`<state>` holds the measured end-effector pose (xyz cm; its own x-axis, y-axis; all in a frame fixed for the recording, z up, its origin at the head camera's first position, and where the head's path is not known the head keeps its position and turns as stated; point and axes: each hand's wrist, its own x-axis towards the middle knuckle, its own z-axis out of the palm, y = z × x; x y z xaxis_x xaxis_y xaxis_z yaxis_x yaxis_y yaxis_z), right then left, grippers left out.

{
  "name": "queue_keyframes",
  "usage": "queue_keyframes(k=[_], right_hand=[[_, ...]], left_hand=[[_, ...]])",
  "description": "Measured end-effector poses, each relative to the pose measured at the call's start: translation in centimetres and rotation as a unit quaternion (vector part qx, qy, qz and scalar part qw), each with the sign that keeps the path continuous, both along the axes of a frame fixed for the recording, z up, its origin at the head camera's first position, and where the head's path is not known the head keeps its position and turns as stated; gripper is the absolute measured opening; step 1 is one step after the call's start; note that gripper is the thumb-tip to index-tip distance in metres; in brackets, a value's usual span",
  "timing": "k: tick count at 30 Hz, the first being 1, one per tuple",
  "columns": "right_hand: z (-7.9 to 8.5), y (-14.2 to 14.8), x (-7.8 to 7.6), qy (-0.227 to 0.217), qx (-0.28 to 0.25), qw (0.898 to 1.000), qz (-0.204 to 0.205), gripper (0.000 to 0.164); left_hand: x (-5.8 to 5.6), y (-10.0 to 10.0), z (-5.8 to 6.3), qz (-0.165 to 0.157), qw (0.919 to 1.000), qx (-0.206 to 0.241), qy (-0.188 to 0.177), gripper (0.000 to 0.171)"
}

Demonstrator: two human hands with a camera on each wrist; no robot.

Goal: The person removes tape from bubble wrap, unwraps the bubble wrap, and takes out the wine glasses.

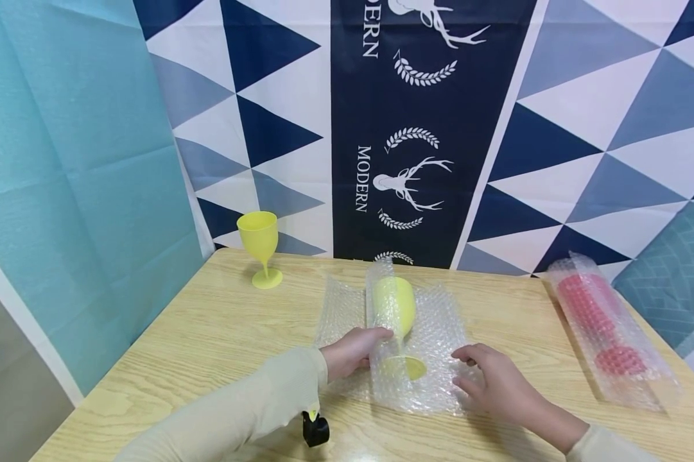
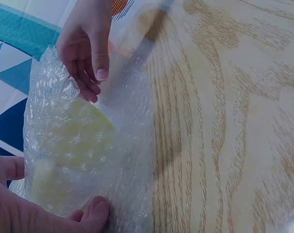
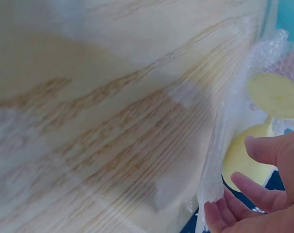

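A yellow plastic goblet [image 1: 406, 307] lies on a sheet of bubble wrap [image 1: 439, 321] on the table, its bowl toward the back wall and its foot toward the front. The left side of the sheet is folded over part of it, so the yellow shows through the bubbles. My left hand [image 1: 352, 351] grips this folded flap beside the stem, thumb on top. My right hand [image 1: 493, 384] is at the sheet's right edge, fingers loosely bent and thumb apart. In the right wrist view its fingertips [image 3: 216, 213] are right at the edge of the wrap.
Another yellow goblet [image 1: 259, 240] stands upright at the table's back left corner. On the right lies a pink goblet [image 1: 592, 308] rolled in bubble wrap. A patterned cloth [image 1: 277, 77] hangs behind the wooden table [image 1: 208, 333], and a teal cloth [image 1: 81, 141] hangs at the left.
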<state>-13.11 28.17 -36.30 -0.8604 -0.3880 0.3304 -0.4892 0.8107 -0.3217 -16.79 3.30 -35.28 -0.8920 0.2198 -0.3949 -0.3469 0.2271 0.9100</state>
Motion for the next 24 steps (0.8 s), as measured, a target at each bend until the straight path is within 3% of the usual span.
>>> queue_keyframes(k=[7,11,20,24], right_hand=[[0.2,0.1,0.0,0.013,-0.028,0.999,0.007,0.027],[0.2,0.1,0.0,0.000,-0.026,1.000,0.013,0.026],[0.0,-0.6,-0.3,-0.072,0.035,0.997,0.009,0.031],[-0.2,-1.3,-0.4,-0.045,0.070,0.996,0.021,0.029]], left_hand=[[0.0,-0.1,-0.2,-0.002,1.0000,0.002,-0.002,0.058],[-0.1,-0.2,-0.2,-0.005,1.0000,0.001,-0.004,0.059],[-0.2,-0.3,-0.2,-0.017,0.9998,-0.004,-0.005,0.061],[-0.1,-0.3,-0.2,-0.013,0.9999,-0.006,-0.008,0.060]])
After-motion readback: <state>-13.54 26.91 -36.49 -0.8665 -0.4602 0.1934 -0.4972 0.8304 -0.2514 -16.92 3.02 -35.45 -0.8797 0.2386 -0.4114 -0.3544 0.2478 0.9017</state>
